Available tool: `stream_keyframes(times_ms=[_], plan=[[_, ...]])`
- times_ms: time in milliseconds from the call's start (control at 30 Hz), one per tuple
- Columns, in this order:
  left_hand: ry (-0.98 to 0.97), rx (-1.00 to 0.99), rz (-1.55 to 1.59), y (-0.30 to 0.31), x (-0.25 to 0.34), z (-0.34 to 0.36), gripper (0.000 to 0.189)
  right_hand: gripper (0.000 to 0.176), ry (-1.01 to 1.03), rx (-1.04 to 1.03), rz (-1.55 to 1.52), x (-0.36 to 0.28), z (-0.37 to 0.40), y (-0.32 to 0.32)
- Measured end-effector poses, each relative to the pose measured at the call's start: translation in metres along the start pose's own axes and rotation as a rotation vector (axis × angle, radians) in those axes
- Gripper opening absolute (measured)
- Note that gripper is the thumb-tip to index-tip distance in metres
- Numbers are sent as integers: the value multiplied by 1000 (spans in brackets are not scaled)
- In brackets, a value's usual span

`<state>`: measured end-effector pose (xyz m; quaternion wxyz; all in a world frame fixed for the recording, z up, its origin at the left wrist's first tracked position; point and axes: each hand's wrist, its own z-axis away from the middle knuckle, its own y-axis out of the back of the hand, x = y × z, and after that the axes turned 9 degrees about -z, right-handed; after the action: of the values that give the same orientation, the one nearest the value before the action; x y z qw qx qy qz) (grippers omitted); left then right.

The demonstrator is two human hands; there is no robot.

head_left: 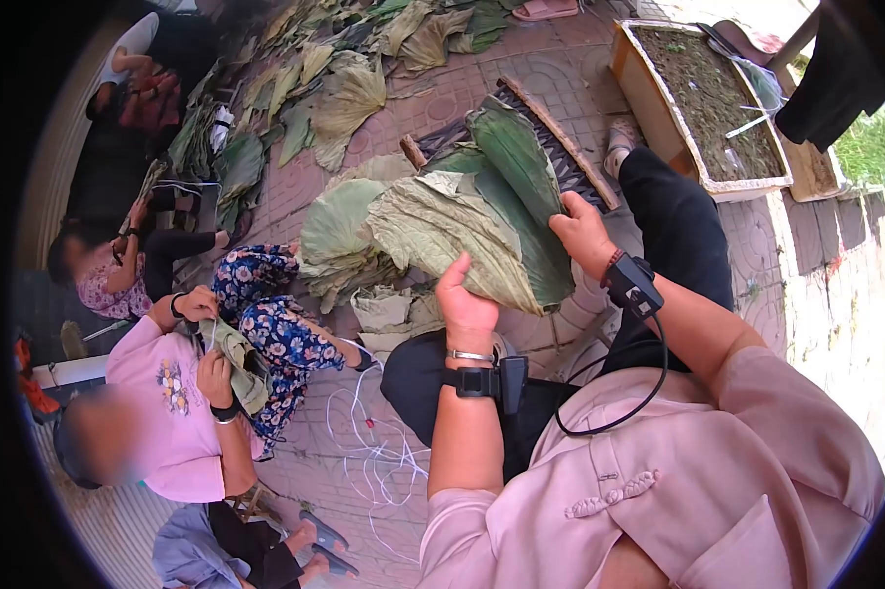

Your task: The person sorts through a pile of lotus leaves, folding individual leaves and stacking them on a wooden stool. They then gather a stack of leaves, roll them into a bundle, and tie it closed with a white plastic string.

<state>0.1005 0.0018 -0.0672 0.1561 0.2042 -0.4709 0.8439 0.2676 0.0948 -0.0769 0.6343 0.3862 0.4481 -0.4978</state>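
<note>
My left hand [467, 306] grips the near edge of a pale, wrinkled dried lotus leaf [447, 231], thumb on top and fingers hidden beneath. With my right hand [585, 236] I pinch the edge of a darker green lotus leaf [516, 157], which is partly folded and overlaps the pale one. Both leaves lie together in front of my knees. Underneath and to the left is a stack of dried leaves [339, 236]. A dark woven rack with a wooden bar [565, 142] shows behind the green leaf.
Many loose dried leaves [349, 103] cover the paving at the back. White cord [374, 442] lies tangled on the ground at left. A co-worker in a pink shirt [173, 422] handles a leaf bundle [241, 368]. A soil-filled foam box [702, 108] stands at the right.
</note>
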Motion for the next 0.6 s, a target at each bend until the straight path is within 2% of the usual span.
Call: stream_keyframes(times_ms=[33,67,133,167,200,267,367,500,567,600], plan=[[-5,13,21,1,0,0,48,18,-77,15,-198,-3,1,3],[-10,26,42,1,0,1,48,18,-75,15,-199,-3,1,4],[-16,24,69,3,0,3,49,19,-284,107,-689,-4,-2,9],[-20,24,97,3,0,4,49,26,-333,91,-751,2,-5,12],[-20,22,95,3,-1,4,49,26,-331,92,-753,5,-5,18],[-25,84,84,4,-4,4,49,32,-443,-214,-858,1,-1,24],[-55,69,71,5,-8,5,50,39,-521,-283,-877,1,5,18],[-81,91,2,4,-21,8,49,42,-434,-211,-764,-2,8,4],[-196,168,-206,0,-32,12,55,44,-310,-124,-693,-9,12,-5],[-251,208,-308,-2,-36,13,61,44,-315,-126,-691,-12,15,-8]])
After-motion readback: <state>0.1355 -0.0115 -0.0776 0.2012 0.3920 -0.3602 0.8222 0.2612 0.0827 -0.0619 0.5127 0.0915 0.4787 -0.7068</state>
